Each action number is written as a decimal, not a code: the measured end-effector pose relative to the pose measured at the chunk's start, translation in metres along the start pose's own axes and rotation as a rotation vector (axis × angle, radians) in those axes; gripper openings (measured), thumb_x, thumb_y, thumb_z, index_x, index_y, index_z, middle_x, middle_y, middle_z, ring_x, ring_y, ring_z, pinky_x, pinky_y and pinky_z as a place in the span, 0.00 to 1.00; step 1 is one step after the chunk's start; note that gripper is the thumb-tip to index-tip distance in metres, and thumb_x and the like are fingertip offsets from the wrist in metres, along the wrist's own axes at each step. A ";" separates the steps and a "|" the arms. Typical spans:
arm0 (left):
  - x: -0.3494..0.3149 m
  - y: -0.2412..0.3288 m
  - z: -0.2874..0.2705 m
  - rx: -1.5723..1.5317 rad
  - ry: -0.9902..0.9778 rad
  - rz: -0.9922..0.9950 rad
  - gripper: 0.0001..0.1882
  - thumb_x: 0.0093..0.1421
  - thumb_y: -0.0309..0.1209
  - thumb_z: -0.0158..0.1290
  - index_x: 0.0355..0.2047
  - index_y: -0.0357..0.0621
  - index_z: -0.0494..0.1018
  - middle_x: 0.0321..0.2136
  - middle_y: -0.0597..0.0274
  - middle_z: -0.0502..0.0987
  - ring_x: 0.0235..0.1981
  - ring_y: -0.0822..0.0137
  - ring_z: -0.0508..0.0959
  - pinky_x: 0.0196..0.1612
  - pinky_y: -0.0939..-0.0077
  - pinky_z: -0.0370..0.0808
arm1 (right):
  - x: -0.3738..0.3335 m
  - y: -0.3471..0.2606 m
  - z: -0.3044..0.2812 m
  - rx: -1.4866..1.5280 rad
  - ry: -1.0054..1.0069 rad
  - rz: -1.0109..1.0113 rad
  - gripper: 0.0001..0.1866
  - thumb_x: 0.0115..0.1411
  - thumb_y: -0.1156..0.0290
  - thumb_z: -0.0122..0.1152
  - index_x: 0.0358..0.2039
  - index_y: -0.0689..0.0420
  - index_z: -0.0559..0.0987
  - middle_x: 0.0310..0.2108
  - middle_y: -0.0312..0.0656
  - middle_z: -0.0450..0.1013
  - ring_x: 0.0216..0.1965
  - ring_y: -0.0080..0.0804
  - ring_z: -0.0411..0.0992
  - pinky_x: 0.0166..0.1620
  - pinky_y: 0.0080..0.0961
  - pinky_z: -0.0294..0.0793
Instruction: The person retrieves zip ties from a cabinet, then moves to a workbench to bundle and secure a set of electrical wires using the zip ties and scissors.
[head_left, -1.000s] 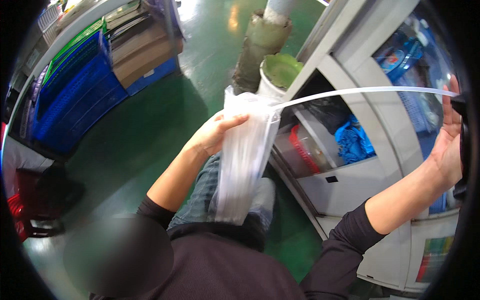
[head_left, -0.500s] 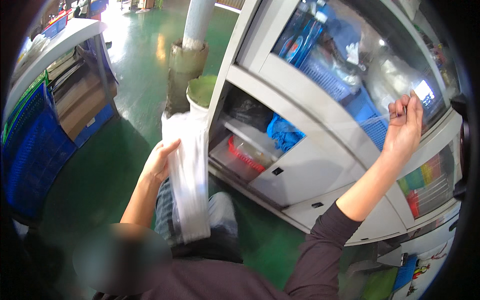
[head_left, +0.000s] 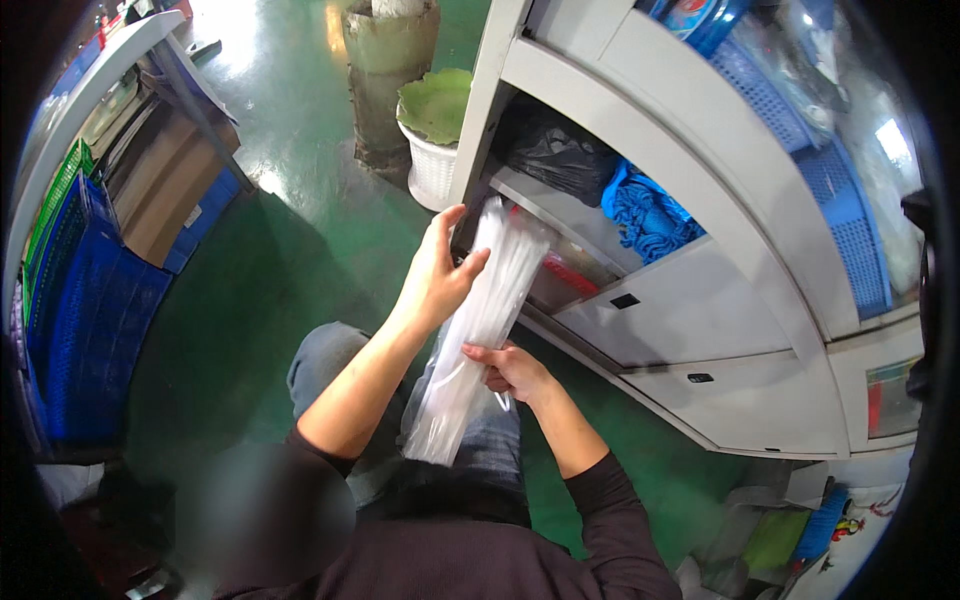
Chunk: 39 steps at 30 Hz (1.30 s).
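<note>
A long clear plastic bag of thin white strips (head_left: 495, 285), which look like cable ties, slants across my lap in front of the cabinet. My right hand (head_left: 515, 370) is closed round the bag's lower middle, its thumb lying on top. Thin white strips curve out beside that hand. At the bag's upper left edge, my left hand (head_left: 438, 270) has its thumb and fingers apart. Its thumb tip is close against the plastic; whether it touches, I cannot tell.
A pale metal cabinet (head_left: 690, 325) stands at the right, its lower door partly slid aside. Inside are a black plastic bag (head_left: 560, 155) and a blue bundle (head_left: 650, 215). Blue crates (head_left: 90, 320) stand left. Ahead are a white pot (head_left: 432, 170) and a pillar base (head_left: 390, 80).
My right hand has come down from its raised place by the cabinet glass and now grips the bag. The bag and my left hand have shifted right; the left fingers have opened.
</note>
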<state>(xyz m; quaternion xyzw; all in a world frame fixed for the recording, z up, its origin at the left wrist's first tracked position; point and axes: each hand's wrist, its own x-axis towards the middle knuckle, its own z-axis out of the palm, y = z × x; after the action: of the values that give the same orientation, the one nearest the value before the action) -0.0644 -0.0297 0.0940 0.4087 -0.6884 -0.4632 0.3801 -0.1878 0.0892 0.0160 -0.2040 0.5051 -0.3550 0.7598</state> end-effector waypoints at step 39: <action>-0.001 0.004 -0.017 0.131 -0.260 0.222 0.15 0.54 0.22 0.50 0.43 0.37 0.69 0.41 0.49 0.73 0.46 0.54 0.73 0.50 0.69 0.67 | -0.016 -0.028 -0.136 -0.991 1.510 -0.483 0.12 0.57 0.64 0.55 0.32 0.62 0.76 0.24 0.55 0.74 0.28 0.53 0.74 0.31 0.40 0.70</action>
<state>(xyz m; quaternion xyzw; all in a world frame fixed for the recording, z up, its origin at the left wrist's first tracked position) -0.0497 -0.0333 0.1020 0.2907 -0.8013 -0.4215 0.3094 -0.3249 0.0895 -0.0105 -0.3193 0.9027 -0.2860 -0.0377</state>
